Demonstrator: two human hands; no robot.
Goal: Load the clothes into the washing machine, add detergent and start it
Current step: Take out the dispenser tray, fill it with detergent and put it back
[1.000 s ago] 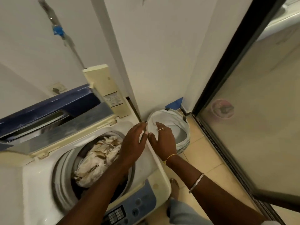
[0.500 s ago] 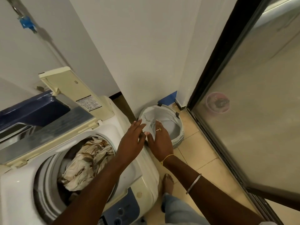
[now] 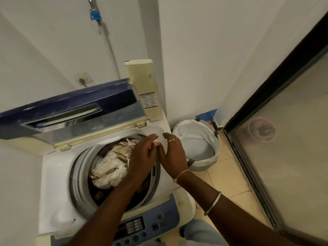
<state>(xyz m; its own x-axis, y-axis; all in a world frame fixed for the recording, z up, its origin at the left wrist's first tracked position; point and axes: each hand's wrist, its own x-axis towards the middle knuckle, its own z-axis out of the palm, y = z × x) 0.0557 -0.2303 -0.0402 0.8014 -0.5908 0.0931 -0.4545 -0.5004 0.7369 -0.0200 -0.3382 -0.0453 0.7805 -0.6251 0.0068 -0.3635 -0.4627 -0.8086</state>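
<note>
**A:** What's the layout?

**B:** The washing machine (image 3: 53, 183) fills the left. Its blue lid (image 3: 71, 107) is folded up at the far side, so the drum stands open for loading.

**A:** And the laundry?

**B:** The basket (image 3: 204, 167) sits on the floor just right of the machine, within easy reach, and shows only its white liner. The clothes (image 3: 111, 166), a cream-and-brown bundle, lie in the drum.

**A:** The hands?

**B:** The left hand (image 3: 142, 160) and right hand (image 3: 174, 157) are side by side over the drum's right rim, fingers loose and grasping nothing. I'd say detergent comes next.
</note>
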